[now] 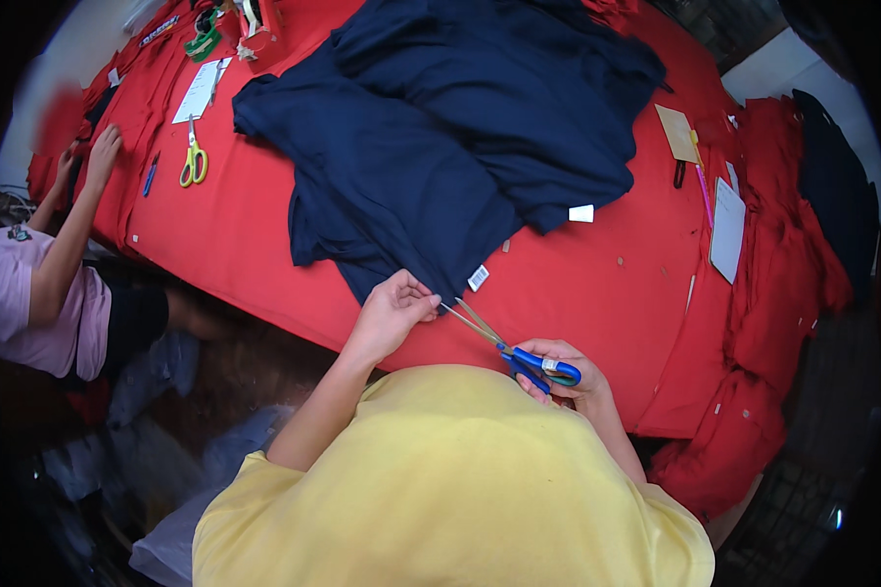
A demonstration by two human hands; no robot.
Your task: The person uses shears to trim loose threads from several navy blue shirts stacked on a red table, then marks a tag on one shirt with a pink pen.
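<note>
A navy garment (pixel 411 147) lies spread over the red cloth of the table, its lower corner reaching toward me. My left hand (pixel 394 311) is closed in a pinch at that corner's edge; whether a thread is also between the fingertips is too small to tell. In my right hand (pixel 566 364) is a pair of scissors (pixel 536 364) with blue handles. Their blades are parted, and the tips point at the pinched corner, close to my left fingertips. Just above the blades, a white label (pixel 478 278) sticks out from the garment's edge.
Yellow-handled scissors (pixel 194 164), a blue pen (pixel 152 174) and a paper sheet (pixel 202 90) lie at left, below a red tape dispenser (pixel 260 34). At right are a white card (pixel 727 230), a pink pen (pixel 704 196) and red garments (pixel 768 323). Another person (pixel 54 293) works at far left.
</note>
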